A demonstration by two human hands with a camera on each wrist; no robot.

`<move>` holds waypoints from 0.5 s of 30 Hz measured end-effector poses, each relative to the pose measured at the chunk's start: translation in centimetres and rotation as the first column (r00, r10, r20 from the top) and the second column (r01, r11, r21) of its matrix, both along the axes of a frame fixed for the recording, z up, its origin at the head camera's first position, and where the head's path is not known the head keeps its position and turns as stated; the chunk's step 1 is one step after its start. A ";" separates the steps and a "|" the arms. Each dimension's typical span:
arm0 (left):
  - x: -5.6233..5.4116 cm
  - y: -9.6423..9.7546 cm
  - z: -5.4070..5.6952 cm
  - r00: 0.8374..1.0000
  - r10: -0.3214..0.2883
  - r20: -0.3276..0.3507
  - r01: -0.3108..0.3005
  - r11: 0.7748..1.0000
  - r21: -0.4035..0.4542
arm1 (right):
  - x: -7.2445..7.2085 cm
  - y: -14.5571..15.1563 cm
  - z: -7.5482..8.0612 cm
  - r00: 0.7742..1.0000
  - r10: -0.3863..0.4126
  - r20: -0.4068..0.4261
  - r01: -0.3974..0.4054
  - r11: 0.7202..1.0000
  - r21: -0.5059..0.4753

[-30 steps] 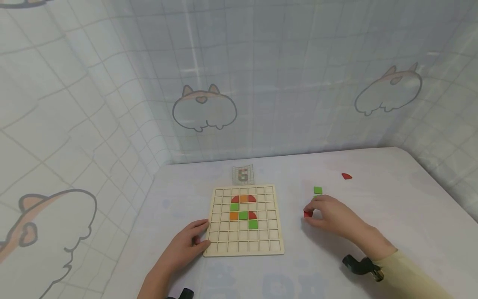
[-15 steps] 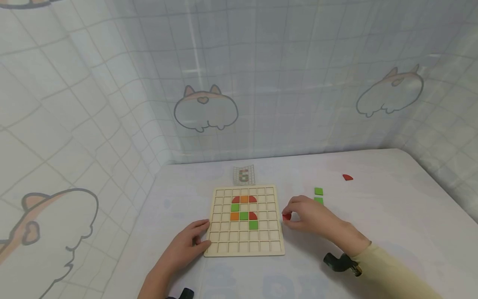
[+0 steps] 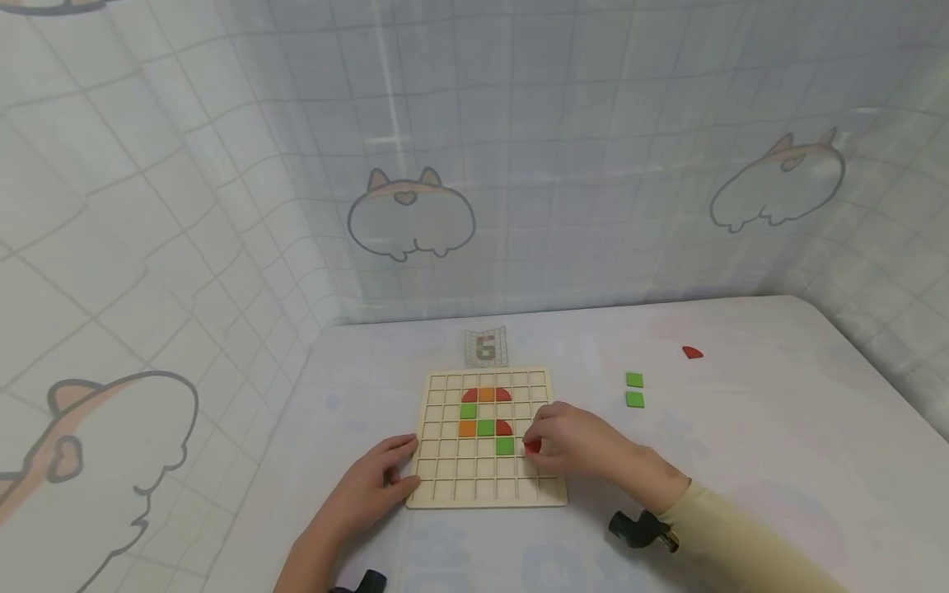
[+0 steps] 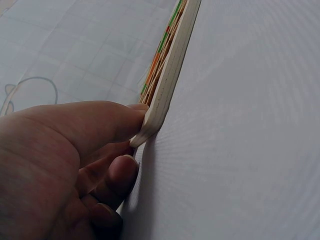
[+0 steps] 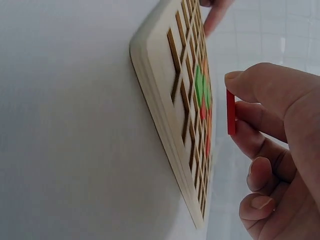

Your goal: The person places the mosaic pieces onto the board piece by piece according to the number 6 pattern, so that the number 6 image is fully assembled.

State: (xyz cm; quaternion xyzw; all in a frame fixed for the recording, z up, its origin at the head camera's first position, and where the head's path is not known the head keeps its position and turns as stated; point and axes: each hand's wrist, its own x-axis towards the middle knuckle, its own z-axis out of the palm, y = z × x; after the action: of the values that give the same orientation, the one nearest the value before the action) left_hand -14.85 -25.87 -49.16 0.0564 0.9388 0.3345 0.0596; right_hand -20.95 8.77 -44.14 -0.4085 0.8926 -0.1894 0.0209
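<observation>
- Right hand (image 3: 578, 442) pinches a red piece (image 3: 532, 447) over the board (image 3: 484, 492), toward its right edge
- Left hand (image 3: 373, 484), thumb and forefinger apart, touches its left edge
- Two green squares (image 3: 634, 399) lie on the table (image 3: 749, 412), right of the board

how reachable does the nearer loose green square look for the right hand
Probably yes, though not empty-handed: the right hand pinches a red piece over the board, so it would likely set that down first. Nothing shows covering the nearer green square or blocking the way to it.
</observation>
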 end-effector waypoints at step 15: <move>-0.1 0.0 -0.1 1.000 0.001 -0.005 -0.002 1.000 -0.005 | 0.5 -2.9 -1.2 0.999 0.032 0.030 -0.034 0.997 0.063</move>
State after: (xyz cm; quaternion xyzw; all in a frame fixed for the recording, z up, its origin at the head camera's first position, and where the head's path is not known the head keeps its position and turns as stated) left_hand -14.91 -25.86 -49.24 0.0564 0.9397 0.3323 0.0574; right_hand -20.45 5.83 -45.37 -0.4195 0.8910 -0.1663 0.0501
